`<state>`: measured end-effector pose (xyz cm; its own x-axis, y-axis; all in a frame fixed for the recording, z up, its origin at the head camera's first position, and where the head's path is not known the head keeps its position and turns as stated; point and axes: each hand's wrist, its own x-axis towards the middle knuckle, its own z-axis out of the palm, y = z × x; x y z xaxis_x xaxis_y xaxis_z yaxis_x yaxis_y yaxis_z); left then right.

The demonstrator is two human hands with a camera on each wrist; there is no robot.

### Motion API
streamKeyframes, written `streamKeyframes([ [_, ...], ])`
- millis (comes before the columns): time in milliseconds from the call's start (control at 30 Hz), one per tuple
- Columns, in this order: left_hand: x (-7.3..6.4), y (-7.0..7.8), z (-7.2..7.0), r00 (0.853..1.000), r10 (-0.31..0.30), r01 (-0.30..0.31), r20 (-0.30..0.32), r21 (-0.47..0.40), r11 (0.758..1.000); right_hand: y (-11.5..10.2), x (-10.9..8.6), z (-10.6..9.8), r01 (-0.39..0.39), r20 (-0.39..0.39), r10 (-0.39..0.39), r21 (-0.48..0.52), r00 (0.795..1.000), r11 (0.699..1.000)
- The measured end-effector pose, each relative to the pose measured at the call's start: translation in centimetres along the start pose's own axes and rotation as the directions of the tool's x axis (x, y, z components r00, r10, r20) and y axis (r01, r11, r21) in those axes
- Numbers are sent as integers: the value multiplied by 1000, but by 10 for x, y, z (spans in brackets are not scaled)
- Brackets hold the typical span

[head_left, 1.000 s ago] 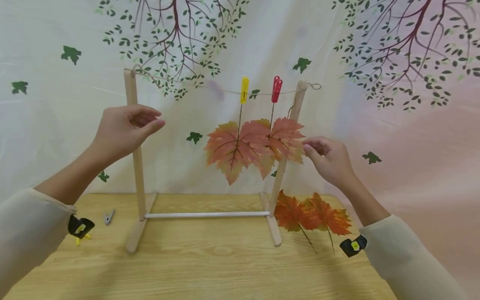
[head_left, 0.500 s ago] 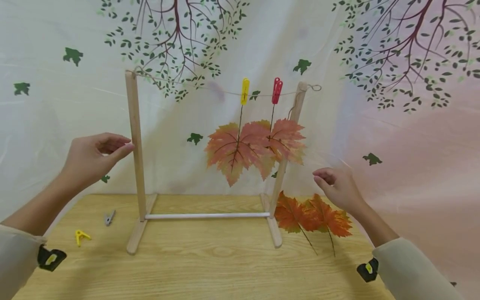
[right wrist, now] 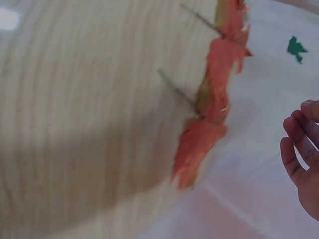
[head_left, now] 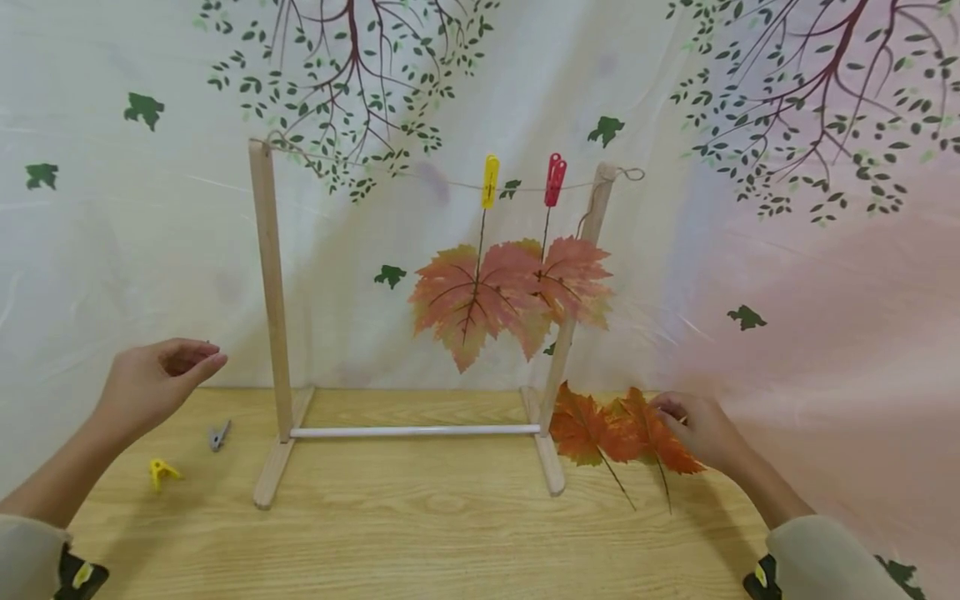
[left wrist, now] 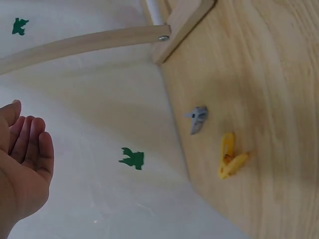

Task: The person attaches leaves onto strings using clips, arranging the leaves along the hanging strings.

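My left hand (head_left: 159,387) hovers above the table's left side, fingers loosely bent around nothing. Below it lie a yellow clothespin (head_left: 162,473) and a grey clothespin (head_left: 220,436), both also visible in the left wrist view. At the right, my right hand (head_left: 703,429) is beside two orange artificial maple leaves (head_left: 588,421) on the table. In the head view its fingertips overlap the outer leaf, but the right wrist view shows the hand (right wrist: 304,149) apart from the leaves (right wrist: 199,149), holding nothing. Two more maple leaves (head_left: 468,300) hang by their stems from a string.
A wooden frame (head_left: 270,292) with a white crossbar (head_left: 412,431) stands mid-table. An upright yellow clothespin (head_left: 490,182) and a red clothespin (head_left: 554,181) grip the string between its posts. Behind hangs a pale backdrop (head_left: 337,317) printed with branches and green leaves.
Both hands have come down from beside the hanging leaves and frame. The left moved down and left, uncovering the yellow clothespin; the right moved down and right toward the leaves on the table.
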<state>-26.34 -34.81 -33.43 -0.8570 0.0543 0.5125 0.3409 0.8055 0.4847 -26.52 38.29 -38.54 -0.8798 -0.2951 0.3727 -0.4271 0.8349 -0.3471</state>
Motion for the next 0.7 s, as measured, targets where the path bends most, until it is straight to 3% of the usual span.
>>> streamKeyframes([
  [233, -22, -45, 7, 992, -101, 97, 73, 57, 994, 33, -21, 15, -12, 94, 12, -5, 996, 1000],
  [400, -34, -72, 10, 978, -146, 134, 146, 89, 987, 47, -30, 24, 12, 164, -26, 85, 986, 996],
  [567, -46, -91, 13, 957, -173, 147, 232, 123, 981, 53, -37, 32, 68, 223, -108, 180, 969, 981],
  [700, -50, -99, 13, 943, -196, 164, 270, 135, 977, 56, -40, 37, 111, 241, -156, 188, 958, 976],
])
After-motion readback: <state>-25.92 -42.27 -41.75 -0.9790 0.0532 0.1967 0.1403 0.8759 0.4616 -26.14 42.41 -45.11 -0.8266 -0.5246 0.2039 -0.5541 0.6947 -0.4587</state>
